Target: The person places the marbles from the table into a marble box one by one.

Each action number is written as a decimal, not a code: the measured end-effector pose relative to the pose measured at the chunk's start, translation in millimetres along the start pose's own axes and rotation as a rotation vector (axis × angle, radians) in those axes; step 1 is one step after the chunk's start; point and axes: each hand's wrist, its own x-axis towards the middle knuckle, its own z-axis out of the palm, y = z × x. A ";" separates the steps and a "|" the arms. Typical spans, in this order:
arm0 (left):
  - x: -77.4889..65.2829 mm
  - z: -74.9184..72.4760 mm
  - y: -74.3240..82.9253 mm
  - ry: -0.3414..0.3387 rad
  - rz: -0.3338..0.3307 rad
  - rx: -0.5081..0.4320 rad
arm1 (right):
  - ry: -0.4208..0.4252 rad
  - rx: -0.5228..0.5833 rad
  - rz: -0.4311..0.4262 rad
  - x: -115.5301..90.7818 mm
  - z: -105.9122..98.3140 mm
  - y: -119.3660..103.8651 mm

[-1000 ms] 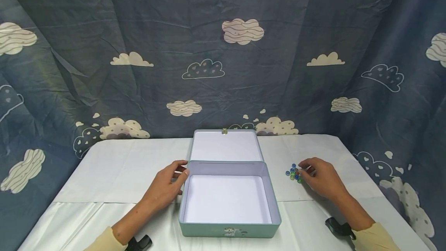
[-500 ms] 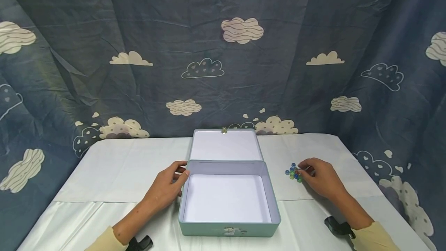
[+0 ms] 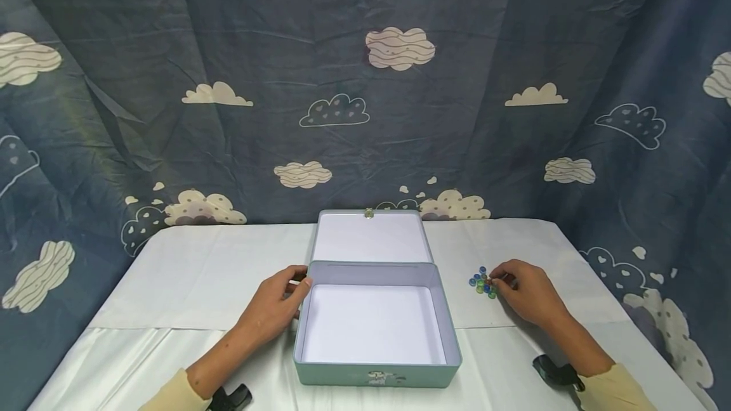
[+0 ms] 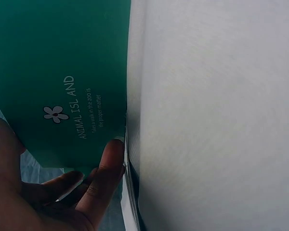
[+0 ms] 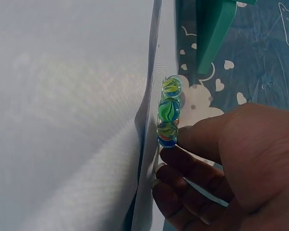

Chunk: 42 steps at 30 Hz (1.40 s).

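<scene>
A green tin box [image 3: 377, 374] with a pale inside stands at the table's middle, its lid [image 3: 371, 236] tipped back. My left hand [image 3: 274, 303] rests at the box's left side, thumb by the rim. In the left wrist view, a finger [image 4: 108, 163] touches the printed green wall [image 4: 62, 57] near its lower edge. Right of the box lies a cluster of several glass marbles [image 3: 481, 281], blue, green and reddish. My right hand [image 3: 528, 290] rests beside them, fingers loosely bent. In the right wrist view, its thumb and forefinger tips are right at the nearest marbles [image 5: 167, 131].
White cloth [image 3: 200, 271] covers the table, with a fold line across it. A dark blue curtain with cloud prints [image 3: 422, 119] hangs behind and at both sides. Black straps with small devices [image 3: 554, 373] sit on both wrists.
</scene>
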 end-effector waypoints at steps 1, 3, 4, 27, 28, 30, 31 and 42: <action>0.1 0.0 0.0 0.000 0.001 0.001 | -0.001 0.000 -0.001 0.4 0.0 0.5; 0.4 0.0 0.2 0.000 0.004 0.007 | 0.001 -0.001 -0.002 0.7 0.2 1.0; 0.6 0.1 0.2 0.000 0.006 0.011 | 0.002 -0.002 -0.002 0.9 0.3 1.2; 0.4 -0.3 -2.4 0.013 0.040 0.040 | -0.028 -0.025 0.004 1.3 -0.5 -2.9; 0.2 -0.4 -2.6 0.013 0.043 0.039 | -0.028 -0.029 0.002 1.4 -0.1 -2.8; -0.2 -0.6 -2.5 0.013 0.043 0.035 | -0.031 -0.038 0.001 1.4 0.7 -2.7; -0.3 -0.7 -2.5 0.013 0.046 0.033 | -0.032 -0.041 0.001 1.5 1.0 -2.6; 0.8 -0.4 -4.2 0.005 0.036 0.034 | -0.055 -0.051 0.032 1.7 1.3 -3.0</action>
